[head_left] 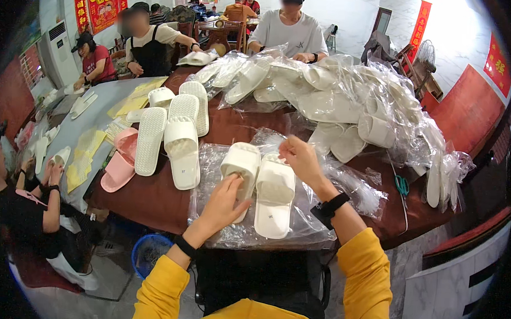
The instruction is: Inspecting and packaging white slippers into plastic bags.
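Note:
Two white slippers lie side by side on a clear plastic bag [223, 237] at the near edge of the table. My left hand [222, 202] rests over the left slipper [241, 158], its fingers reaching to the strap opening and its thumb spread to the side. That hand hides much of the slipper's sole. Over the toe of the right slipper [274, 200], my right hand [302, 163] has its fingers bent and pressed together. Whatever those fingertips hold, if anything, is too small to make out.
Bagged white slippers [332, 100] form a large pile behind and to the right. Loose white slippers [182, 148] and a pink pair [121, 159] lie left. Green-handled scissors [401, 186] are at the right. A blue basket [150, 254] stands below. Co-workers [290, 27] sit around.

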